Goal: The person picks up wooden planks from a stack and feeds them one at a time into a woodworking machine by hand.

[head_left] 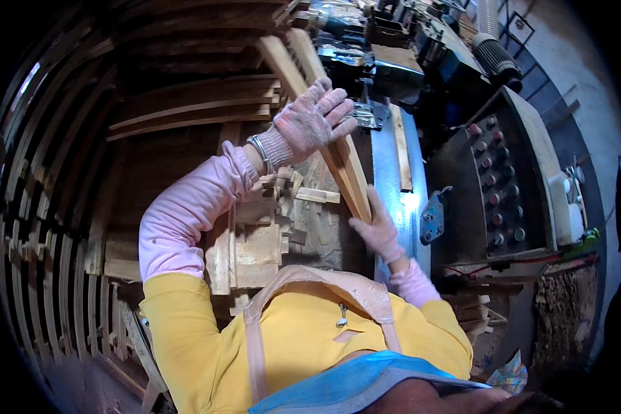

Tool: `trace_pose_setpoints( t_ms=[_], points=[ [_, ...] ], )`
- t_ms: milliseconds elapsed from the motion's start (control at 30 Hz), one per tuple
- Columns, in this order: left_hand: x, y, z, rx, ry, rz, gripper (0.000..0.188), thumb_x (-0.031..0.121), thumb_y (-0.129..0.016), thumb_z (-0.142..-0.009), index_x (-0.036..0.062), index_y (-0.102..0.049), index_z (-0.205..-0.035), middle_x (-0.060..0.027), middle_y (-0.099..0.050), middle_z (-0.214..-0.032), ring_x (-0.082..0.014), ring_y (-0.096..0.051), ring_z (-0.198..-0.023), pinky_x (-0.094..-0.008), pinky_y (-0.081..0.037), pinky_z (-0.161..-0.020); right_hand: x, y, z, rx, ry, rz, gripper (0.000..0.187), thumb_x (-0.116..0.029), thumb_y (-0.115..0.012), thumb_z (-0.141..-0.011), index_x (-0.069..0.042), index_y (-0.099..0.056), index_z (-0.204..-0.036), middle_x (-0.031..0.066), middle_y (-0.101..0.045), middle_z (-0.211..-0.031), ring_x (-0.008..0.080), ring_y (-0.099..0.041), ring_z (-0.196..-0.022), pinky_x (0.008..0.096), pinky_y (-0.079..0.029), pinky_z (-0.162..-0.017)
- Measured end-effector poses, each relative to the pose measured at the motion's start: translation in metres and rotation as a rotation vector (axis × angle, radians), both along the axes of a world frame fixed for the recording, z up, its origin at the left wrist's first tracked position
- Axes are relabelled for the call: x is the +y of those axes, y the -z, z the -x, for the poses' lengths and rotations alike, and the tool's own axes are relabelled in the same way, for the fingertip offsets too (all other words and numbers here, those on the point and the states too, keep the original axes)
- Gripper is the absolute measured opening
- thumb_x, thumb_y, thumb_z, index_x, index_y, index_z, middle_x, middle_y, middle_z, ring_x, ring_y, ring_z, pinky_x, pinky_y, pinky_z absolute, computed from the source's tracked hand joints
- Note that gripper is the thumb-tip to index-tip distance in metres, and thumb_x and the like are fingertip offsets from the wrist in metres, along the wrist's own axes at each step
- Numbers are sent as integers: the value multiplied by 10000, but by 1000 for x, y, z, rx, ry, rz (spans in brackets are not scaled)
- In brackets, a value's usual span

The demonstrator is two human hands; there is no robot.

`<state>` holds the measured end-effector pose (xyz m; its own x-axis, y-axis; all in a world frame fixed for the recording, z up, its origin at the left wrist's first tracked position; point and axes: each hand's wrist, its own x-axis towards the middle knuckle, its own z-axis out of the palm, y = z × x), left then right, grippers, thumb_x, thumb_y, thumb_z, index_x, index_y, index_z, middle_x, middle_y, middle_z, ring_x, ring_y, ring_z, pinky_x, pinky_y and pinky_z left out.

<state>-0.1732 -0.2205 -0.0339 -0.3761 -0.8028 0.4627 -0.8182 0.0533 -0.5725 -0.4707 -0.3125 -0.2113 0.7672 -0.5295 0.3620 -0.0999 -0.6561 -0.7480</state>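
Two long, pale wooden strips point(339, 162) lie side by side, slanting from the upper left down toward my right hand. Across their middle is my left hand point(314, 123) in a whitish knit glove, its fingers stretched out and spread rather than wrapped around the wood. Whether its palm presses on the strips I cannot tell. At their near end, my gloved right hand point(379, 233) grips the wood, thumb on one side and fingers along the other; it is slightly blurred. Just right of the strips runs a shiny metal machine bed point(386, 155) with another narrow wooden strip point(399, 148) on it.
Woodworking machinery point(393, 62) stands at the far end. On the right is a control box point(500, 179) with several buttons, beside a blue metal fitting point(432, 217). Stacked wooden strips point(193, 107) fill the left, and offcuts point(255, 255) are piled near my left arm.
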Motion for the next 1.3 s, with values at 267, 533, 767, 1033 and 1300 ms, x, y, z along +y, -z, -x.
trace_pose_setpoints(
  t_ms=[267, 533, 767, 1033, 1300],
  points=[
    [50, -19, -50, 502, -355, -292, 652, 315, -827, -829, 150, -592, -1414, -110, -552, -1514, -322, -499, -1420, -504, -301, -1256, 41, 98, 133, 215, 699, -492, 876, -53, -805, -835, -46, -374, -1598, 175, -473, -1560, 307, -518, -1393, 389, -419, -1178],
    [208, 34, -168, 534, -827, 9, 754, 408, -747, -889, 93, -491, -1524, -187, -434, -1600, -390, -410, -1474, -510, -347, -1222, -152, 110, -11, 269, 999, 209, 783, -295, -771, -869, -186, -430, -1566, 211, -622, -1320, 410, -632, -1161, 519, -538, -963],
    [222, 77, -201, 284, -1028, 72, 771, 389, -720, -895, 104, -451, -1559, -173, -456, -1578, -394, -435, -1448, -543, -340, -1208, -250, 92, -115, 522, 901, 173, 732, -441, -659, -910, -191, -389, -1544, 159, -664, -1166, 400, -685, -1060, 531, -582, -873],
    [219, 77, -242, -54, -1074, 171, 709, 289, -699, -876, 88, -494, -1524, -153, -570, -1383, -368, -589, -1197, -515, -523, -905, -99, 67, -6, 690, 824, 40, 745, -302, -674, -918, -184, -356, -1582, 227, -673, -1142, 464, -659, -1085, 574, -536, -901],
    [190, 58, -216, 91, -1159, -59, 579, 242, -673, -884, 50, -587, -1423, -172, -616, -1313, -350, -642, -1108, -476, -540, -868, -61, 85, 55, 621, 1081, 60, 730, -294, -726, -882, -216, -453, -1554, 212, -673, -1170, 428, -650, -1087, 531, -535, -938]
  ],
)
